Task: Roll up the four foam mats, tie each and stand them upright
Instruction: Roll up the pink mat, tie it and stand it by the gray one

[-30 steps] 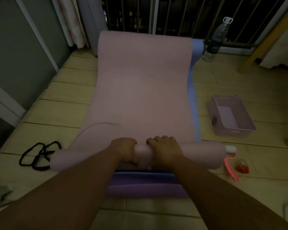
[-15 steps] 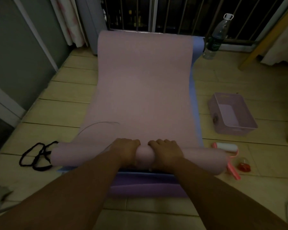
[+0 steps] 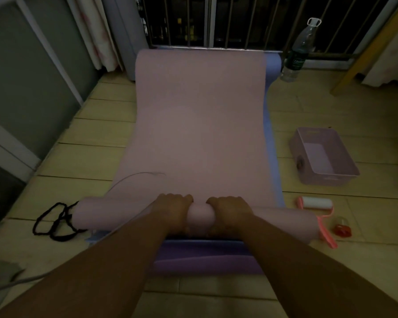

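While the left hand (image 3: 174, 207) and right hand (image 3: 230, 210) curl side by side over the rolled near end of the pink mat (image 3: 200, 125), gripping it, the rolling step is judged in hand. Most of the mat lies flat beyond the fingers. The next move calls for even forward pressure, keeping the roll's ends square. Black cords (image 3: 53, 223) lie left of the left hand, ready for tying.

The pink mat (image 3: 200, 125) hid most of the blue mat (image 3: 270, 138); only a strip showed. The left arm (image 3: 106, 267) and the right arm (image 3: 308, 267) ran off the bottom edge and covered part of the purple mat (image 3: 205, 258). The words on the bottle (image 3: 296, 56) were too small to read.
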A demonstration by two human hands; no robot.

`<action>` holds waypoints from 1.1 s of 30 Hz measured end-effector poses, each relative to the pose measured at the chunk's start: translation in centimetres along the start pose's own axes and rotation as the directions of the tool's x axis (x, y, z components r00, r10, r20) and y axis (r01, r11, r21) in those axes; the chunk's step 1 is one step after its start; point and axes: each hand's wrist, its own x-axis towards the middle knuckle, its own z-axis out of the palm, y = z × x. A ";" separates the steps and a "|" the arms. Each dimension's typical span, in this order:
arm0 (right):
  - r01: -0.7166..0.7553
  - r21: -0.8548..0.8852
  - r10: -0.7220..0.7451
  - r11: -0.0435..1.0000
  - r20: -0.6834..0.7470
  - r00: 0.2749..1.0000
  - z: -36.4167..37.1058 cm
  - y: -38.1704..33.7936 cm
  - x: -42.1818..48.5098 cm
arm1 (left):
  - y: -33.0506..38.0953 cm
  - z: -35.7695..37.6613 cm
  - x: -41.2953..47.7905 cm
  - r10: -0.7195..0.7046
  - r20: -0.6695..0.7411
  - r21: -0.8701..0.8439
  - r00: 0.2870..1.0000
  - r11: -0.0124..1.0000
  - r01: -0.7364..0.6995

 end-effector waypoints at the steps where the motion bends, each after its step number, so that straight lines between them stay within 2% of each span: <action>1: 0.020 -0.023 -0.021 1.000 -0.053 0.998 0.1 0.1 -0.2 | 0.0 -0.2 0.1 -0.021 0.012 -0.008 1.000 1.000 0.021; 3: 0.048 -0.083 -0.060 0.995 -0.141 0.988 0.2 0.2 -0.7 | -0.2 -0.6 0.4 -0.044 0.045 -0.046 0.998 0.998 0.046; 6: 0.027 -0.148 -0.049 0.989 -0.145 0.988 0.2 0.4 -1.1 | -0.2 -0.8 0.9 -0.032 0.077 -0.113 0.997 0.993 0.040; 9: -0.019 -0.113 0.002 0.993 -0.145 0.989 0.2 0.3 -1.0 | 0.2 -0.1 0.6 0.001 0.003 -0.112 1.000 0.994 -0.001; 13: -0.056 -0.010 0.055 0.998 -0.056 0.997 0.1 0.4 -0.5 | 0.4 0.5 0.0 0.031 -0.099 0.008 0.995 0.999 -0.030; 16: -0.024 -0.019 0.023 1.000 -0.045 0.999 0.4 0.4 -0.3 | 0.5 -0.2 0.2 0.003 -0.051 0.008 0.999 1.000 -0.003; 19: 0.044 -0.078 -0.053 0.996 -0.129 0.990 0.9 0.3 -0.6 | 0.3 -1.0 0.5 -0.024 0.041 -0.047 0.999 0.999 0.026; 22: 0.028 -0.113 -0.047 0.993 -0.175 0.984 0.8 0.1 -0.7 | 0.0 -1.3 0.7 -0.018 0.065 -0.112 0.998 0.993 0.025; 25: -0.014 -0.077 0.003 0.997 -0.136 0.991 0.2 -0.1 -0.4 | 0.0 -1.1 0.4 0.018 0.038 -0.156 0.999 0.988 -0.011; 28: -0.060 0.040 0.060 0.997 -0.006 0.998 -0.4 0.4 0.1 | 0.2 -0.6 0.2 0.053 -0.055 -0.063 0.997 0.996 -0.057; 30: -0.051 0.059 0.049 0.997 0.041 0.998 -0.2 0.6 0.2 | 0.4 -0.5 0.3 0.047 -0.038 -0.018 0.998 0.999 -0.047; 33: 0.012 -0.038 -0.014 0.999 -0.039 0.999 0.5 0.5 0.1 | 0.5 -0.8 0.6 -0.002 0.020 -0.044 1.000 0.999 0.003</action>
